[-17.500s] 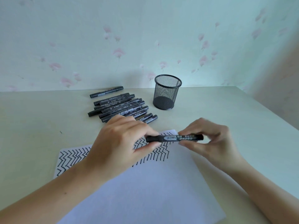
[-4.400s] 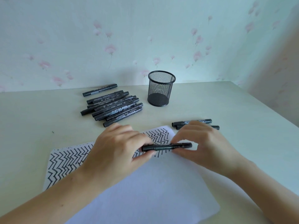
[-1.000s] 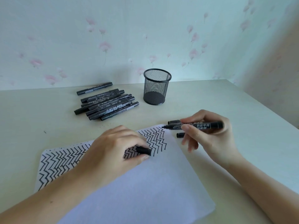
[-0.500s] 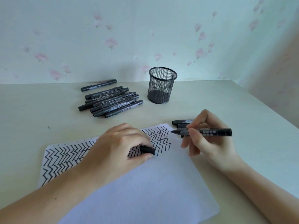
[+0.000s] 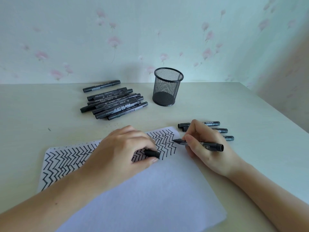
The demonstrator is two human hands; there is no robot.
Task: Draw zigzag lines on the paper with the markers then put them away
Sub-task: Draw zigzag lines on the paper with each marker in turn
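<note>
Leaving the mesh cup [image 5: 168,87] empty, we grip the marker [image 5: 199,143] in our right hand [image 5: 204,144], lying crosswise, tip leftward at the paper [image 5: 150,198] edge, while our left hand [image 5: 123,149] pinches its cap [image 5: 151,153].

Surface [image 5: 234,101]: pale cream, with small dark specks [image 5: 115,125] just beyond the fingers and one dark mark [image 5: 49,129] well off to their left. Wall [image 5: 83,39] beyond the fingers: pale green paper with a pink flower print.
</note>
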